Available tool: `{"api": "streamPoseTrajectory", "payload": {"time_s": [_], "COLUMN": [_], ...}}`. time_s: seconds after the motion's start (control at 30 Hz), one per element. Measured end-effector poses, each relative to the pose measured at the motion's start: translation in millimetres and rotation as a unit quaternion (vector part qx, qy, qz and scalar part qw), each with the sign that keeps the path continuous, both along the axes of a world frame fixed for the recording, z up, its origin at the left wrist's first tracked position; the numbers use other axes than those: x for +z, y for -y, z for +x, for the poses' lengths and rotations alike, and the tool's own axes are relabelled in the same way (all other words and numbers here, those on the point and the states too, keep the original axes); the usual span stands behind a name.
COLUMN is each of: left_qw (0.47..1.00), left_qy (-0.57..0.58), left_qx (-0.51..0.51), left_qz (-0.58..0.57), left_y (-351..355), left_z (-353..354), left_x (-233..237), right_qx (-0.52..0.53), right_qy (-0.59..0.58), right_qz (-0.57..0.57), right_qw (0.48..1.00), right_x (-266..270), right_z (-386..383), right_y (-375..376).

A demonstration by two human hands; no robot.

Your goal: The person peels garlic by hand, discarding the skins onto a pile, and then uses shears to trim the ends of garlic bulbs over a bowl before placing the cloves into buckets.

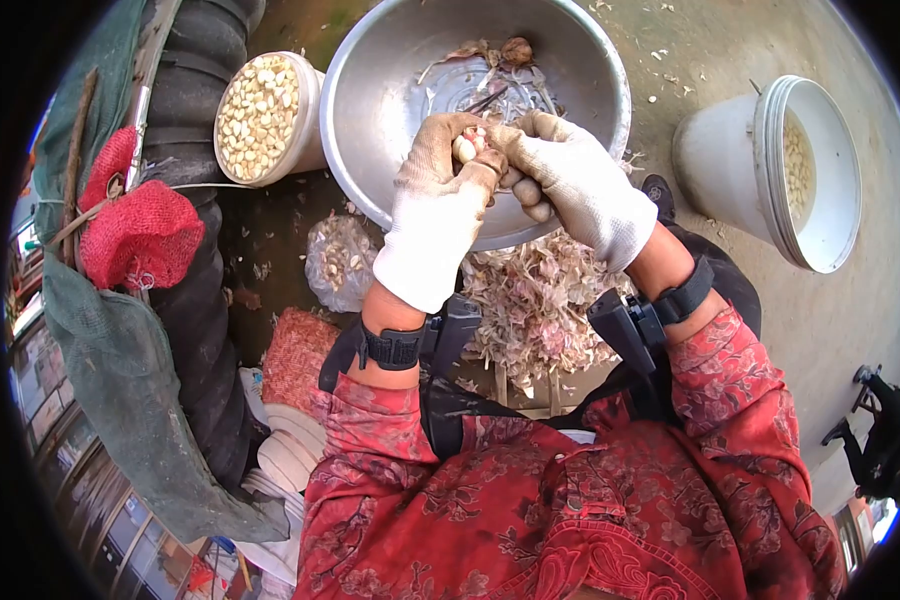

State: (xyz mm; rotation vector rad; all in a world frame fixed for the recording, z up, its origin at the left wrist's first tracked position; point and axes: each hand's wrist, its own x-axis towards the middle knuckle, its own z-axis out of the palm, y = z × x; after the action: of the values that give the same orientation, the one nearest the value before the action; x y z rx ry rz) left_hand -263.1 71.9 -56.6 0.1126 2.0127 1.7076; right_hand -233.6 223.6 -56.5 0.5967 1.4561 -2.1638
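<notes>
Both my hands wear white cloth gloves and meet over the near rim of a large metal bowl [370, 90]. My left hand [440, 185] pinches a garlic clove [464, 148] between thumb and fingers. My right hand [570, 180] is closed against the same clove from the right; whether it holds a tool is hidden. Inside the bowl lie a garlic bulb [516, 50] and bits of dry skin. A heap of garlic peels [540, 300] is piled below my hands, in front of my lap.
A white bucket of peeled cloves [260, 115] stands left of the bowl. Another white bucket [820, 175] lies tilted at right with cloves inside. A clear plastic bag [338, 262] and a red mesh sack [140, 235] sit at left, beside a dark tyre [195, 300].
</notes>
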Motion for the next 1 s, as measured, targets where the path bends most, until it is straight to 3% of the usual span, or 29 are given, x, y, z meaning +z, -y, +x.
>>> {"api": "streamPoseTrajectory", "payload": {"time_s": [0.03, 0.17, 0.27, 0.4, 0.63, 0.67, 0.77, 0.9, 1.0], "left_qw": [0.994, 0.992, 0.995, 0.992, 0.954, 0.954, 0.955, 0.952, 0.95], "left_qy": [-0.081, -0.082, -0.007, 0.115, 0.23, 0.23, 0.219, 0.211, 0.213], "left_qx": [-0.026, -0.028, -0.023, 0.012, 0.048, 0.048, 0.057, 0.086, 0.092], "left_qz": [-0.07, -0.092, -0.101, 0.042, 0.185, 0.185, 0.193, 0.203, 0.21], "left_y": [0.2, -1.2, -2.2, 2.4, 10.5, 10.5, 11.1, 11.5, 10.0], "left_z": [-0.4, 1.3, 0.6, 0.7, -4.4, -4.7, -4.1, -5.4, -6.4], "left_x": [-2.3, 0.9, 8.3, 7.3, 8.6, 7.9, 3.2, -6.6, -5.5], "right_qx": [-0.007, -0.007, -0.021, -0.015, -0.037, -0.04, 0.0, -0.005, -0.024], "right_qy": [0.003, 0.01, -0.005, -0.035, -0.039, -0.047, -0.062, -0.075, -0.052], "right_qz": [0.003, 0.012, 0.037, 0.095, -0.003, -0.044, 0.003, -0.027, -0.118], "right_qw": [1.0, 1.0, 0.999, 0.995, 0.999, 0.997, 0.998, 0.997, 0.991], "right_x": [0.1, -1.0, -5.3, -8.0, -12.1, -14.8, -0.9, -6.1, -9.2], "right_z": [0.7, 2.6, 3.9, 4.8, 4.8, 4.9, 2.1, 4.0, 3.8], "right_y": [0.8, 2.6, 7.0, 10.6, 4.4, 2.8, 3.8, 4.0, 1.9]}}
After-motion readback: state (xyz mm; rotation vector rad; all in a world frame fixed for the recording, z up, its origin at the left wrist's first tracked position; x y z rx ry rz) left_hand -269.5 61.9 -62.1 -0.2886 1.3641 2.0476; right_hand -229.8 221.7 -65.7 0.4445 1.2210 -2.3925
